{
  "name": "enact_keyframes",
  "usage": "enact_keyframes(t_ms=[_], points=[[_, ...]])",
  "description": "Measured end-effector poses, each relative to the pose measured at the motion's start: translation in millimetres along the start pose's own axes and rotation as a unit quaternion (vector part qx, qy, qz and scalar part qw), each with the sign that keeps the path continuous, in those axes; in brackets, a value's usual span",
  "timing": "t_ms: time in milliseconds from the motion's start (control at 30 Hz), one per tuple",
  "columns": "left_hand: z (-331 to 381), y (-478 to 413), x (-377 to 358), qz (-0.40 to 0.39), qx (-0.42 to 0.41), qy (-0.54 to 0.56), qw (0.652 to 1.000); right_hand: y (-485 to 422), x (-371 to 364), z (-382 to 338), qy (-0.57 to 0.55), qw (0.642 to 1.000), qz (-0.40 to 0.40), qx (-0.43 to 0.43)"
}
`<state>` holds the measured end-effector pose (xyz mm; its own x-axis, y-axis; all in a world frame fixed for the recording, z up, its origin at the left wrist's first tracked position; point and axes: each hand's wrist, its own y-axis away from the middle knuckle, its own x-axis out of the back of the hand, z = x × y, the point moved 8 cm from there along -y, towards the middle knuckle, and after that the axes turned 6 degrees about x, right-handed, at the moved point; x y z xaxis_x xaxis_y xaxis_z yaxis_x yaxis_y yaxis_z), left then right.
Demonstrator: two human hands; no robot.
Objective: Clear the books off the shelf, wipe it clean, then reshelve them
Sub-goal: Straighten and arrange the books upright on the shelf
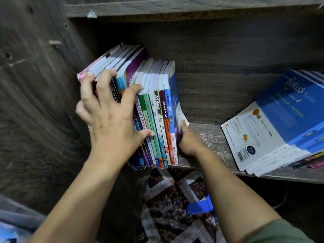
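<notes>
**Obs.** The upright row of thin paperback workbooks with coloured spines (pixel 157 109) is standing at the left end of the dark grey wood-grain shelf board (pixel 206 135). It is leaning left toward the cabinet's side panel (pixel 43 102), with the spine bottoms at the front edge. The left hand (pixel 112 120) is lying over the spines, its fingers (pixel 105 76) spread wide and hooking over the top edges of the leftmost books. The right hand (pixel 190 139) is pressing against the outer cover of the blue-spined end book (pixel 172 95). Only its thumb is showing, so I cannot tell how its fingers are lying.

**Risks (judgement).**
1. Both hands are squeezing many slim, soft books as one block. If side pressure is slackening during a lift, the middle ones are likely dropping out onto the patterned rug (pixel 171 199) below.
2. The end book's lower cover is curling outward beside the thumb. More pressure there is likely creasing it.
3. The left fingers are catching only some of the tops, so the centre books are probably hanging on friction alone.
4. The flat stack topped by a glossy blue-and-white book (pixel 280 123) is lying well apart on the right, reaching the front edge. A wide right-elbow swing is risking a knock.
5. Whitish scuffing or dust is showing on the bare board, and dragging the row across it is risking dirty book bottoms.
</notes>
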<state>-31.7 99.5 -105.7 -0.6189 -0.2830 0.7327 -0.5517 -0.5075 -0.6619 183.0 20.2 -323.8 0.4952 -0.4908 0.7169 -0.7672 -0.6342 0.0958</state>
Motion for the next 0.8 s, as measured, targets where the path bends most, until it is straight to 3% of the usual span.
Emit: enact_keyframes(t_ms=[167, 400, 533, 700, 800], points=[[16, 6, -6, 0.010, -0.031, -0.002, 0.999, -18, -19, 8, -0.069, 0.995, -0.066, 0.035], [16, 3, -8, 0.023, -0.012, -0.008, 1.000, 18, 18, -42, 0.052, 0.990, -0.089, 0.099], [7, 0, -8, 0.020, 0.012, -0.015, 1.000, 68, 35, -86, 0.019, 0.981, -0.126, 0.147], [-5, -1, -3, 0.028, -0.004, 0.010, 1.000, 99, 40, -122, 0.024, 0.977, 0.117, 0.176], [-17, 0, -1, 0.021, -0.013, 0.044, 0.999, 102, 31, -124, 0.007, 0.975, 0.131, 0.178]])
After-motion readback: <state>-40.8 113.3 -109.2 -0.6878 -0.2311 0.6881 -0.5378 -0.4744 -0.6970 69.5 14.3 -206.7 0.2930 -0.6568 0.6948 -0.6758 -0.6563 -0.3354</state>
